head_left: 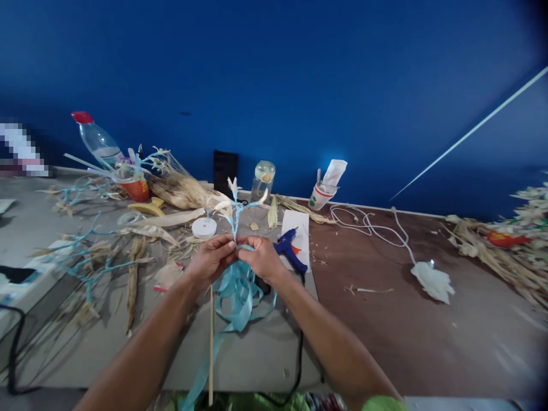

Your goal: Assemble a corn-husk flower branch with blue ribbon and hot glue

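Upright between my hands stands a small branch point(235, 212), wrapped in light blue, with pale husk-like flowers on its forks. My left hand point(210, 258) pinches its lower stem. The fingers of my right hand point(263, 260) are closed on a light blue ribbon point(240, 299) beside that stem. Loops of the ribbon hang below both hands and trail to the table's front edge. A thin wooden stick point(211, 348) lies under my left wrist. Right of my right hand, a blue glue gun point(292, 251) rests on a white sheet point(298, 222).
Similar blue branches point(89, 274) and dried husks point(136, 268) spread on the left. At the back stand a plastic bottle point(97, 140), a red cup point(136, 189), a glass jar point(262, 185) and a white cup point(320, 197). A white cable point(385, 242) lies on the right.
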Action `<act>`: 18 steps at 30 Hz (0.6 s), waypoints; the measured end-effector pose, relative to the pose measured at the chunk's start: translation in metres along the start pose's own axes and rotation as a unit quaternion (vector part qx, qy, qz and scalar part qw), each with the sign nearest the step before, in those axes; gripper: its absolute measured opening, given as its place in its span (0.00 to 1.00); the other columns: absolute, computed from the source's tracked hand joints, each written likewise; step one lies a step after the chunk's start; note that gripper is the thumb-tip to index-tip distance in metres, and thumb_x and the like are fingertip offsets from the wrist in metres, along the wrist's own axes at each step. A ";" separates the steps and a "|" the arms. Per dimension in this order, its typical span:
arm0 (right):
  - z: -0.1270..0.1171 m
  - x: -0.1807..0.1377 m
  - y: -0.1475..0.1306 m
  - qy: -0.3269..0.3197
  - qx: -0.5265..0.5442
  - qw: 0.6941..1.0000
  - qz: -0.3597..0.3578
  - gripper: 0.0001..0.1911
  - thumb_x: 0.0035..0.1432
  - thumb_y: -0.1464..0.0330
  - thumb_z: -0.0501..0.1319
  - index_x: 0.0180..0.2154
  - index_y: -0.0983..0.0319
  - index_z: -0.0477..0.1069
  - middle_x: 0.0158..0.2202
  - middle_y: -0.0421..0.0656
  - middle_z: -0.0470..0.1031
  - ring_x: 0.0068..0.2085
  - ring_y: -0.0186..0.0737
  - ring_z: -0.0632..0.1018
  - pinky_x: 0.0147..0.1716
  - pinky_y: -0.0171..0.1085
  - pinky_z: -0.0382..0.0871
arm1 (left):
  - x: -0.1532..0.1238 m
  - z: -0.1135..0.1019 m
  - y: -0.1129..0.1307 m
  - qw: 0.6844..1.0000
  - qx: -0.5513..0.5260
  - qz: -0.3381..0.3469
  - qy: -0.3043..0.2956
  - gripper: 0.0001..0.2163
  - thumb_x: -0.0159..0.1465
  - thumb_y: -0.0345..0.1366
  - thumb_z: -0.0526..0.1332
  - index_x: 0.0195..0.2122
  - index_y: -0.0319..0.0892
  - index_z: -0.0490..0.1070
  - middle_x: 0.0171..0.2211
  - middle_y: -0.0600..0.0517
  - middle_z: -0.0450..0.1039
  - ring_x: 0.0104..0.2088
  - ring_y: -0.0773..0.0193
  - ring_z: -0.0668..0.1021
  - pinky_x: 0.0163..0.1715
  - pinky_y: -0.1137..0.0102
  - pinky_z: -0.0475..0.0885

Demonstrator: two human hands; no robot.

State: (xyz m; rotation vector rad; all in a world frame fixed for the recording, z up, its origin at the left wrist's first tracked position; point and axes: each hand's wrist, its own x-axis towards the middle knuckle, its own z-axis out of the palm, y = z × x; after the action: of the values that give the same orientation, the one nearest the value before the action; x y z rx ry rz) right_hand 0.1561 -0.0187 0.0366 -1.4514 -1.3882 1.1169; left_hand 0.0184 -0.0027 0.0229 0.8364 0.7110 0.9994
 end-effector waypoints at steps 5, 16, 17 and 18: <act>0.001 0.003 0.003 -0.003 0.034 0.999 -0.008 0.07 0.41 0.66 0.64 0.22 0.64 0.71 0.21 0.35 0.69 0.25 0.31 0.67 0.26 0.30 0.60 | 0.003 -0.002 0.001 0.999 0.022 0.024 0.028 0.07 0.52 0.35 0.66 0.28 0.37 0.71 0.15 0.58 0.60 0.17 0.75 0.62 0.19 0.78 0.58; 0.003 0.002 0.011 -0.062 0.190 0.974 0.105 0.14 0.33 0.62 0.68 0.19 0.63 0.66 0.16 0.33 0.65 0.18 0.27 0.62 0.19 0.30 0.54 | 0.000 -0.007 0.010 0.992 0.115 0.005 0.052 0.11 0.51 0.39 0.65 0.30 0.37 0.70 0.14 0.58 0.60 0.17 0.73 0.61 0.19 0.76 0.54; 0.002 0.002 0.011 -0.061 0.192 0.973 0.110 0.14 0.33 0.63 0.69 0.19 0.63 0.66 0.15 0.33 0.65 0.18 0.27 0.62 0.19 0.30 0.54 | 0.001 -0.008 0.009 0.989 0.139 0.001 0.045 0.11 0.52 0.40 0.64 0.30 0.37 0.70 0.14 0.58 0.60 0.17 0.73 0.61 0.18 0.76 0.53; 0.001 0.002 0.011 -0.063 0.195 0.972 0.113 0.14 0.32 0.64 0.69 0.19 0.63 0.66 0.15 0.33 0.65 0.18 0.27 0.62 0.19 0.30 0.54 | 0.001 -0.009 0.008 0.986 0.162 0.000 0.038 0.11 0.54 0.41 0.63 0.30 0.38 0.69 0.15 0.58 0.60 0.17 0.73 0.60 0.18 0.76 0.52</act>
State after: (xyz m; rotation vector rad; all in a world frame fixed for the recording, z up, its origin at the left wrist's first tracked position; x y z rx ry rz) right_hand 0.1578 -0.0169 0.0254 -1.2878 -1.0242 1.5531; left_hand 0.0077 0.0033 0.0251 1.0834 0.9544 0.9331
